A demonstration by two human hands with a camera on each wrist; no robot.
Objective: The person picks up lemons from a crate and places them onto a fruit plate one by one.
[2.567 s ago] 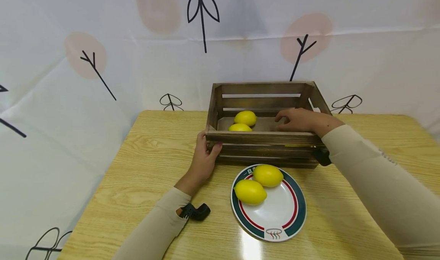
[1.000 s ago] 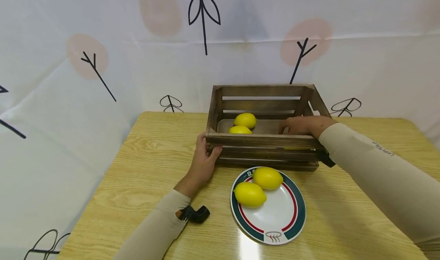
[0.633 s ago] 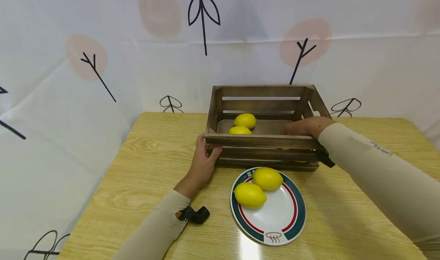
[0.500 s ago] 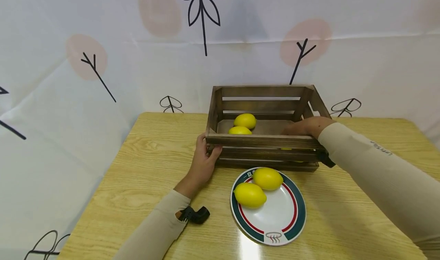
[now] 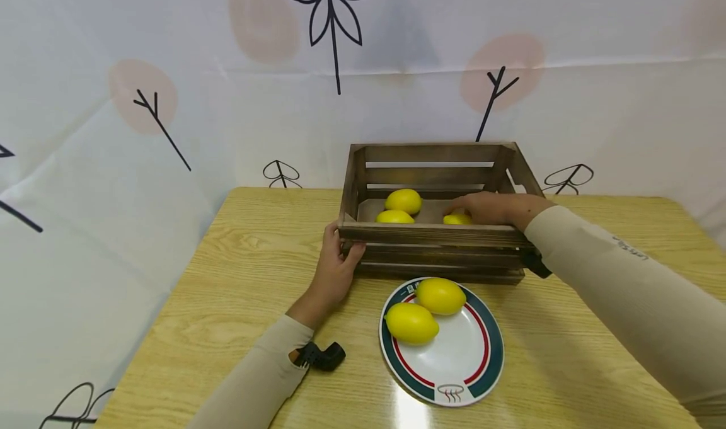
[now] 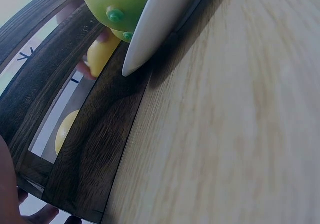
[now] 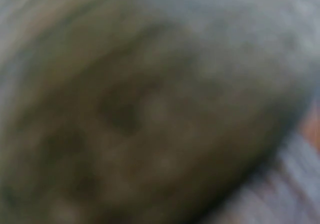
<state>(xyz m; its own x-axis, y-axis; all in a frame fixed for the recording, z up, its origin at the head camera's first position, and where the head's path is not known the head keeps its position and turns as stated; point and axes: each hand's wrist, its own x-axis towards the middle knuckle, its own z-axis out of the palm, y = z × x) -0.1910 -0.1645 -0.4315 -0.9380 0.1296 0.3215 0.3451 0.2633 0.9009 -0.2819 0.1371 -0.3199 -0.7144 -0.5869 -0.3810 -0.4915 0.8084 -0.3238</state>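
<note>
Fingers (image 5: 462, 203) of the right hand (image 5: 489, 208) pinch a yellow oval lemon (image 5: 457, 219) low inside the brown slatted wooden crate (image 5: 420, 232), right of two more lemons (image 5: 403, 201); left hand (image 5: 333, 271) grips the crate's near left corner, and out front on the pale wooden table (image 5: 261, 259), a round white plate with a green-and-red border (image 5: 454, 356) carries another lemon pair (image 5: 412, 324).

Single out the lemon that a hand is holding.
The rightmost lemon visible in the wooden crate: the right hand grips it. The other two crate lemons, to its left, and the pair on the plate have no hand on them.
</note>
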